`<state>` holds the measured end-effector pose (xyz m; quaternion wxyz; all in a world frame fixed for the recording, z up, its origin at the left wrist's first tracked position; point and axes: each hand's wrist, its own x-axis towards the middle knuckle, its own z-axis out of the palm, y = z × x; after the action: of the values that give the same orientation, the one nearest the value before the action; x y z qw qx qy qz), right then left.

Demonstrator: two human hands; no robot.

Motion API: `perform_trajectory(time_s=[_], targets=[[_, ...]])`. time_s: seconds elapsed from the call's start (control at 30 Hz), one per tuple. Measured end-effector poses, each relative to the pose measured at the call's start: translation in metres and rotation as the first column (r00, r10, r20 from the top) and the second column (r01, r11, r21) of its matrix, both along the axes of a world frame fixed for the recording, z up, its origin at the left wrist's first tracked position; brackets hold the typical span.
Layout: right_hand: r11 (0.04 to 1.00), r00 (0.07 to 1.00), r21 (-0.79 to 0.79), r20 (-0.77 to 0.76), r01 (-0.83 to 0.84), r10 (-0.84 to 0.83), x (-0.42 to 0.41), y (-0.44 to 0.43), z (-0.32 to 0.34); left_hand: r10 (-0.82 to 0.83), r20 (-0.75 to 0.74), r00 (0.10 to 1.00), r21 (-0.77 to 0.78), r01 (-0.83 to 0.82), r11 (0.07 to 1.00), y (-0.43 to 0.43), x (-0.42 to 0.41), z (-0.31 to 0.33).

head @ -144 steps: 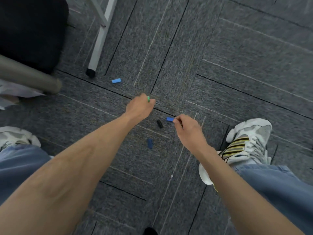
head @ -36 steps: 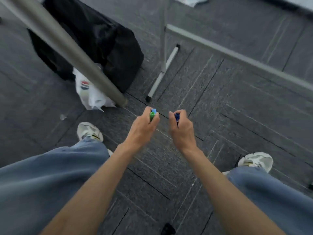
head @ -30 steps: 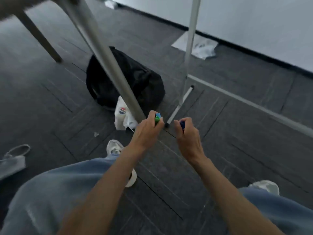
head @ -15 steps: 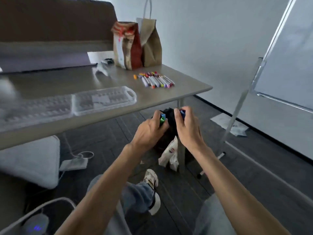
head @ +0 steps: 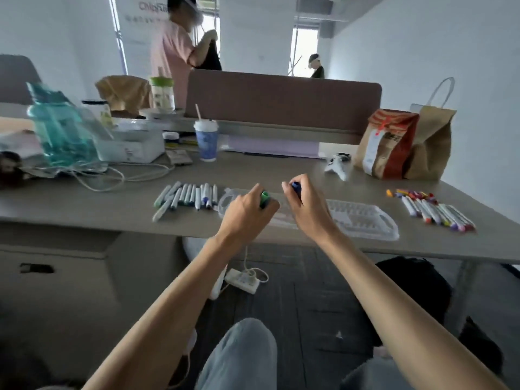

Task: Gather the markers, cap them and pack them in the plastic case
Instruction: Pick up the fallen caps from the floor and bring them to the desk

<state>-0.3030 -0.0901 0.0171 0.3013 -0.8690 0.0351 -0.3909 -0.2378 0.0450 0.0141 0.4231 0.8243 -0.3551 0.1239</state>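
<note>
Both hands hang over the near edge of the table (head: 84, 209), side by side at the picture's centre. The left hand (head: 244, 216) is closed in a fist around a green cap (head: 264, 197), whose end pokes out at the top of the fist. The right hand (head: 308, 211) is also curled tight, holding a dark blue cap (head: 295, 185) that shows above the knuckles.

The clear plastic case (head: 363, 219) lies flat behind both hands, open, running toward 3 o'clock and stopping just short of the near edge. At 9 o'clock from the hands lies a row of white markers (head: 187, 197), close together. Near the right edge, at 3 o'clock, lies a second row of coloured markers (head: 433, 208), clear of the case.

Bare tabletop stays free along the near edge at 9 o'clock and between the case and the right-hand markers. Farther back stand a paper cup (head: 206, 143) at 11 o'clock and two paper bags (head: 405, 144) at 2 o'clock. A white cable (head: 118, 181) loops across the table at 10 o'clock.

The bags' labels and the print on the far wall are too blurred to read.
</note>
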Motion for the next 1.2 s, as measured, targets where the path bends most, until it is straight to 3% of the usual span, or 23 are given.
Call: perform_trajectory(time_s=[0.2, 0.33, 0.57, 0.8, 1.2], targets=[[0.979, 0.97, 0.04, -0.133, -0.2, 0.204, 0.108, 0.039, 0.01, 0.224, -0.017, 0.975, 0.045, -0.223, 0.974, 0.058, 0.09, 0.021], [0.965, 0.935, 0.078, -0.241, -0.249, 0.261, 0.182, 0.049, 0.016, 0.263, 0.012, 0.965, 0.092, -0.263, 0.96, 0.075, 0.166, 0.032], [0.975, 0.901, 0.083, -0.373, -0.206, 0.222, 0.307, 0.059, 0.007, 0.312, 0.031, 0.95, 0.201, -0.312, 0.929, 0.091, 0.275, 0.027], [0.925, 0.775, -0.068, -0.571, -0.374, 0.271, 0.348, 0.068, 0.005, 0.254, -0.146, 0.956, 0.353, -0.189, 0.916, 0.095, 0.324, 0.001], [0.882, 0.622, -0.131, -0.754, -0.454, 0.209, 0.369, 0.055, 0.009, 0.142, -0.299, 0.943, 0.312, -0.045, 0.949, 0.07, 0.355, -0.017]])
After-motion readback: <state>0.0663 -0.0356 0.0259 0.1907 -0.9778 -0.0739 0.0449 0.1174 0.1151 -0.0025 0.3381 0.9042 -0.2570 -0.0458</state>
